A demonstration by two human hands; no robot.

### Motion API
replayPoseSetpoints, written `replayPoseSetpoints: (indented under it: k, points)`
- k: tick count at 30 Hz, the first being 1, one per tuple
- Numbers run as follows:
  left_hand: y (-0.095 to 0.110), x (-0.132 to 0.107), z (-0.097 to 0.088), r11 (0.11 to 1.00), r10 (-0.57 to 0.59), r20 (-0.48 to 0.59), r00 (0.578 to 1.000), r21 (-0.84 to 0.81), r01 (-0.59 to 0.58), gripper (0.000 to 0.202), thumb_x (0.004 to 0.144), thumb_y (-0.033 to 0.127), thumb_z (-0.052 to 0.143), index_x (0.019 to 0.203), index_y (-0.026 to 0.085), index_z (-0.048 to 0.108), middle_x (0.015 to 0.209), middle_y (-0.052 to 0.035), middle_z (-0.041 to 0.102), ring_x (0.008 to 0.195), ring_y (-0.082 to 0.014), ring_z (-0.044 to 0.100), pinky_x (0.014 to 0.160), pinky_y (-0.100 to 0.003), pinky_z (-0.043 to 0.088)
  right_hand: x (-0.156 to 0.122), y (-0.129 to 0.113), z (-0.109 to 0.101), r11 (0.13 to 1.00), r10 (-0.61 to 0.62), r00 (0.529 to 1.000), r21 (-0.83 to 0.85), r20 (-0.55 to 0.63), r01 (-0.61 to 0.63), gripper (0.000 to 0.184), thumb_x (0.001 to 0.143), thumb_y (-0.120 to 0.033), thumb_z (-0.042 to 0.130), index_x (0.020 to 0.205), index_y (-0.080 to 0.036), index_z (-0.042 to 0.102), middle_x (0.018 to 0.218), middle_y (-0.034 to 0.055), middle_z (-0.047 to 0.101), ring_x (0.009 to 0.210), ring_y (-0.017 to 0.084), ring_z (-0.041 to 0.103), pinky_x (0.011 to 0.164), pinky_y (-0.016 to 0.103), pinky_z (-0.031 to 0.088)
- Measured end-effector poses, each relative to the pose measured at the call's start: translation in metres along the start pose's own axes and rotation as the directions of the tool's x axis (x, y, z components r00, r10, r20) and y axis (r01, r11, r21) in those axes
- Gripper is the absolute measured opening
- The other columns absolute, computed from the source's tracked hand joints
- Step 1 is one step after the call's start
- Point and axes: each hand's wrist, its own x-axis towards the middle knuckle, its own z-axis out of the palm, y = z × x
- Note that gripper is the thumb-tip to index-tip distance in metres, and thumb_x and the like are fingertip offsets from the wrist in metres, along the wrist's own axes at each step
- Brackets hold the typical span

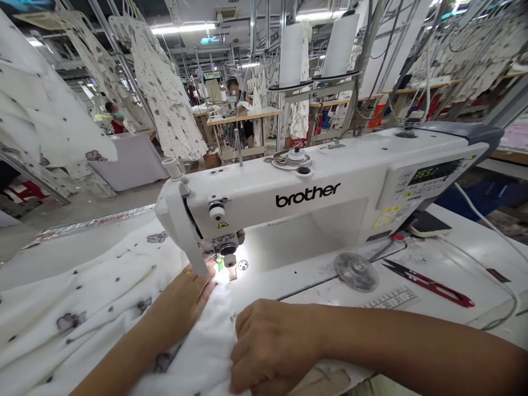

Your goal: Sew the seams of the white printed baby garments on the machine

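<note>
White cotton fabric (82, 313) printed with small grey motifs lies bunched across the table under my hands and runs to the presser foot (229, 258) of a white Brother industrial sewing machine (272, 201). My left hand (185, 302) rests flat on the cloth, its fingertips just beside the lit needle area. My right hand (272, 346) sits closer to me, with curled fingers gathering a fold of the cloth. The needle itself is mostly hidden behind the machine's head and my left fingers.
Red-handled thread snips (429, 284) and a transparent round disc (356, 271) lie on the white table (449, 264) right of the machine. Printed garments (165, 93) hang overhead on the left. A co-worker (235, 93) sits at another sewing table behind.
</note>
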Motion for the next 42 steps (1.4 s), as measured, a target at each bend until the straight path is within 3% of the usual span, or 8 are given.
replayPoseSetpoints:
  k: [4, 8, 10, 14, 21, 25, 29, 42]
  points:
    - [0.004, 0.004, -0.008, 0.999, -0.035, 0.055, 0.998, 0.029, 0.034, 0.018, 0.1, 0.023, 0.036, 0.103, 0.022, 0.053, 0.097, -0.0041, 0.064, 0.095, -0.0232, 0.061, 0.092, -0.044, 0.048, 0.0, -0.001, 0.004, 0.977, -0.101, 0.995, -0.192, -0.014, 0.096, 0.004, 0.082, -0.02, 0.069, 0.083, -0.019, 0.066, 0.073, -0.0057, 0.066, 0.071, 0.011, 0.058, 0.077, 0.027, 0.043]
    - [0.024, -0.01, -0.014, 0.949, -0.182, -0.06, 0.981, 0.252, 0.192, 0.023, 0.099, 0.032, 0.035, 0.098, 0.021, 0.055, 0.103, -0.0095, 0.065, 0.094, -0.0297, 0.062, 0.08, -0.045, 0.048, -0.001, -0.004, 0.008, 0.923, -0.178, 0.984, -0.344, 0.012, 0.171, 0.013, 0.09, -0.021, 0.06, 0.081, -0.016, 0.067, 0.07, -0.0014, 0.063, 0.069, 0.013, 0.058, 0.078, 0.028, 0.045]
    - [0.034, -0.02, -0.014, 0.882, -0.349, -0.089, 0.933, 0.306, 0.359, 0.025, 0.097, 0.04, 0.037, 0.098, 0.021, 0.053, 0.098, -0.0101, 0.067, 0.089, -0.0317, 0.064, 0.072, -0.043, 0.047, -0.001, -0.004, 0.007, 0.879, -0.255, 0.966, -0.404, 0.049, 0.253, 0.014, 0.089, -0.024, 0.061, 0.087, -0.013, 0.07, 0.08, 0.0037, 0.067, 0.073, 0.015, 0.06, 0.083, 0.028, 0.045]
    - [0.036, -0.034, -0.014, 0.824, -0.565, 0.111, 0.817, 0.129, 0.552, 0.021, 0.098, 0.041, 0.034, 0.09, 0.024, 0.045, 0.078, -0.0015, 0.066, 0.068, -0.0225, 0.066, 0.057, -0.031, 0.043, -0.002, -0.005, -0.001, 0.774, -0.392, 0.92, -0.544, -0.013, 0.322, 0.026, 0.088, -0.023, 0.053, 0.096, -0.008, 0.073, 0.091, 0.0101, 0.071, 0.077, 0.018, 0.064, 0.087, 0.031, 0.046]
    - [0.021, -0.034, -0.018, 0.889, -0.421, -0.059, 0.905, 0.173, 0.425, 0.015, 0.094, 0.03, 0.037, 0.1, 0.025, 0.05, 0.08, -0.0013, 0.069, 0.063, -0.0226, 0.067, 0.052, -0.031, 0.045, -0.001, -0.009, 0.005, 0.918, -0.185, 0.971, -0.379, -0.154, 0.115, 0.021, 0.093, -0.018, 0.051, 0.078, -0.019, 0.067, 0.07, -0.0027, 0.064, 0.067, 0.012, 0.059, 0.073, 0.026, 0.045]
    - [0.022, -0.031, -0.013, 0.943, -0.086, -0.166, 0.982, 0.304, 0.134, 0.036, 0.092, 0.017, 0.039, 0.125, 0.021, 0.052, 0.12, -0.0119, 0.065, 0.109, -0.0311, 0.062, 0.086, -0.045, 0.05, 0.0, -0.006, 0.005, 0.957, -0.087, 0.996, -0.278, 0.004, 0.084, 0.017, 0.09, -0.017, 0.058, 0.073, -0.021, 0.06, 0.069, -0.0051, 0.064, 0.066, 0.011, 0.057, 0.074, 0.027, 0.043]
    - [0.022, -0.027, -0.011, 0.951, 0.166, -0.081, 0.983, 0.278, -0.137, 0.06, 0.083, -0.002, 0.034, 0.135, 0.023, 0.049, 0.136, -0.0063, 0.059, 0.126, -0.0237, 0.053, 0.107, -0.042, 0.039, 0.0, -0.003, 0.003, 0.959, -0.09, 0.996, -0.268, 0.024, 0.093, 0.013, 0.09, -0.018, 0.059, 0.077, -0.022, 0.06, 0.072, -0.0047, 0.065, 0.068, 0.011, 0.058, 0.075, 0.028, 0.041]
    - [-0.015, -0.002, 0.001, 0.999, -0.002, 0.047, 0.999, 0.05, 0.0, 0.043, 0.089, 0.004, 0.035, 0.114, 0.022, 0.065, 0.11, -0.0071, 0.069, 0.106, -0.0228, 0.063, 0.088, -0.037, 0.054, -0.001, 0.01, 0.002, 0.954, 0.068, 0.996, -0.288, -0.056, -0.082, 0.022, 0.096, -0.012, 0.049, 0.076, -0.018, 0.057, 0.078, -0.0033, 0.067, 0.073, 0.01, 0.059, 0.076, 0.026, 0.039]
